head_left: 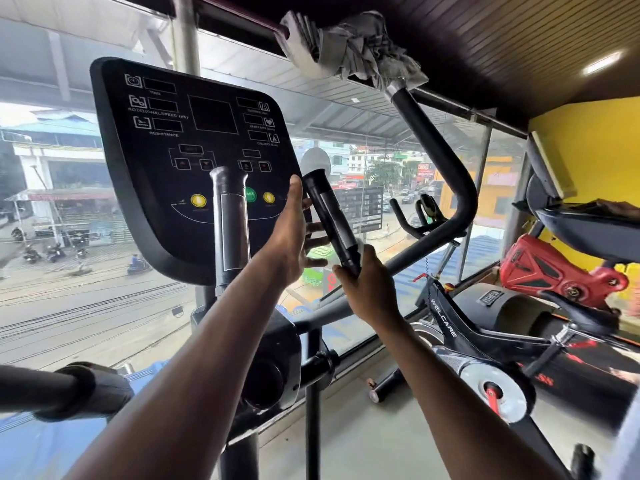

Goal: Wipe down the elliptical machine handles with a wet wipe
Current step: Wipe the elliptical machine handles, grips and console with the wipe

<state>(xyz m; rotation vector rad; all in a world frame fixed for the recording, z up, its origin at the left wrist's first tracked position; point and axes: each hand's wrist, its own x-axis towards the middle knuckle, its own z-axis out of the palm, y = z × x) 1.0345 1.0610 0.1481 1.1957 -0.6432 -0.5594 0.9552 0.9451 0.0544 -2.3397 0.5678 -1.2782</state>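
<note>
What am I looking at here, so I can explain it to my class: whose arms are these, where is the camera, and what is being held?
The single picture comes from a camera worn on a person's head, looking forward and down, so the two bare arms are that person's own. They stand at an elliptical machine in a gym by a window. The black panel with buttons is its console. The right hand grips the bottom of a short black handle; a bit of white wet wipe shows above its fingers. The left hand is open beside that handle, fingers spread. A second short handle stands before the console. An exercise bike is on the right.
</note>
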